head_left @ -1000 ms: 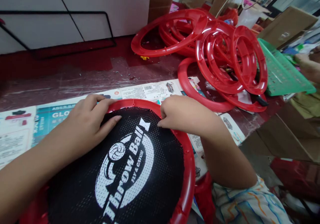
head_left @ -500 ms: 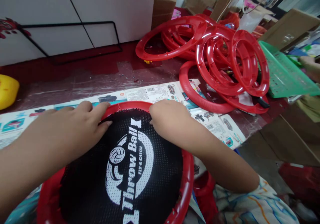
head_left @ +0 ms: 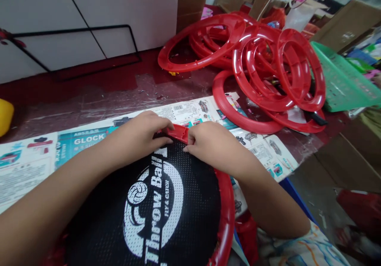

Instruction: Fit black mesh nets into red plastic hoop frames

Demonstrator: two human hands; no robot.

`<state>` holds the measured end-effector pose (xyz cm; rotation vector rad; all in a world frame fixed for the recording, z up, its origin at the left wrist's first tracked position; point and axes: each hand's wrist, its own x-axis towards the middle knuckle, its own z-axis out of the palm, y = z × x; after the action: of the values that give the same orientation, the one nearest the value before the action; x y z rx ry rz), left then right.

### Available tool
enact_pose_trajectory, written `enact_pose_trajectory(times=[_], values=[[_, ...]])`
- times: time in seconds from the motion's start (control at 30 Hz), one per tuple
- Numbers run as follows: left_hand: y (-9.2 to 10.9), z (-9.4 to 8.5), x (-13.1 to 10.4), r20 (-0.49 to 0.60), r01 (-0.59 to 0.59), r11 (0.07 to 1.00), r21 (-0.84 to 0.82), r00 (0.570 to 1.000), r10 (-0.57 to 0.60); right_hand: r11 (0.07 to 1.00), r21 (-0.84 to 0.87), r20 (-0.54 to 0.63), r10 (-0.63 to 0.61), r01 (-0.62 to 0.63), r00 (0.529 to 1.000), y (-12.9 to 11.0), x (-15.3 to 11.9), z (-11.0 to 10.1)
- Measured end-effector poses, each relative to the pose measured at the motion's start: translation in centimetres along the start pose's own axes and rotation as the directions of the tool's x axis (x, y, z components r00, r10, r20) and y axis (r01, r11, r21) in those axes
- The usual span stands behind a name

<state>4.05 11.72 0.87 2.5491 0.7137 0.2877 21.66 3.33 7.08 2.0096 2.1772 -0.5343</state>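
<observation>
My left hand (head_left: 144,132) is now sitting closer to my right hand (head_left: 208,142) than half a second ago, so both are working one short stretch of the red ring (head_left: 179,133). Both hands are pinching its edge; ring plus black mesh (head_left: 198,190) are filling the frame's lower centre.

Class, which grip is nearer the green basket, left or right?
Right. The right grip is on the red rim, left of the green basket; the left grip is on the same rim, farther left.
</observation>
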Motion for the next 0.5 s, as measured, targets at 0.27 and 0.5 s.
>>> enact_pose_trajectory(times=[0.27,0.5], values=[[0.5,0.3,-0.5,-0.098,0.044,0.998,-0.053,0.994,-0.049,0.977,0.211,-0.032,-0.016,0.022,0.999,0.9,0.4,0.1],[0.8,0.6,-0.2,-0.129,0.062,0.998,0.012,0.99,-0.06,0.921,0.389,0.003,-0.012,0.01,1.0,2.4,1.1,0.0]])
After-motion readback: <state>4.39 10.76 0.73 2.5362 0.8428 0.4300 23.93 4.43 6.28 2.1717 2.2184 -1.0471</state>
